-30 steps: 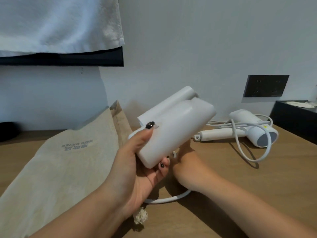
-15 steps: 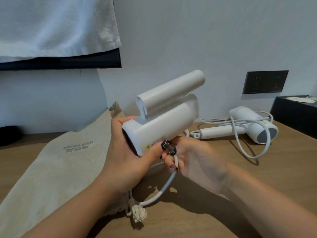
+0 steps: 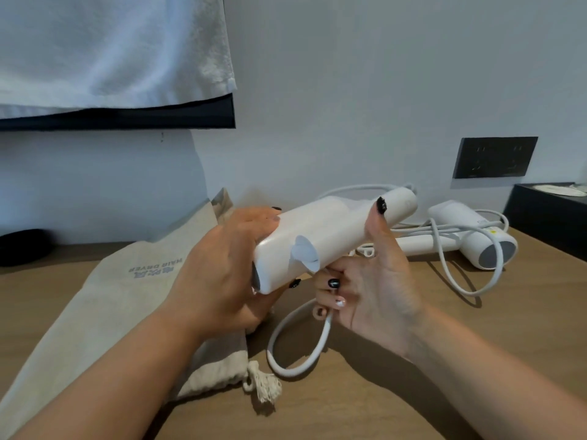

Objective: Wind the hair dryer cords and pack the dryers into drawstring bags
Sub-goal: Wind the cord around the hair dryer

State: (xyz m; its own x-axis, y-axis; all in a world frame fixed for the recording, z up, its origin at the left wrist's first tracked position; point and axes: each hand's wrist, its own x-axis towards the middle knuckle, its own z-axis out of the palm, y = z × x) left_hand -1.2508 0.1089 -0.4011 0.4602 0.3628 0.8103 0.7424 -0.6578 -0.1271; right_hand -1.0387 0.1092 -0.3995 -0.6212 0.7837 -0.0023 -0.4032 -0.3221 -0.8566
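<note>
Now left hand point(image 3: 219, 281) gripping dryer point(image 3: 330, 236), right hand point(image 3: 365, 287) pinching cord point(image 3: 305, 344)

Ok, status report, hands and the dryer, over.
Left hand grips folded dryer. Right hand steadies it, fingers holding cord. Bag underneath, second dryer unwound.

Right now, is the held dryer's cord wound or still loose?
Loose. The cord hangs in an open loop from the right hand down to the table, none wrapped round the held dryer, which the left hand grips.

Beige drawstring bag point(image 3: 104, 300): "HAIR DRYER" printed, seen upside down.
</note>
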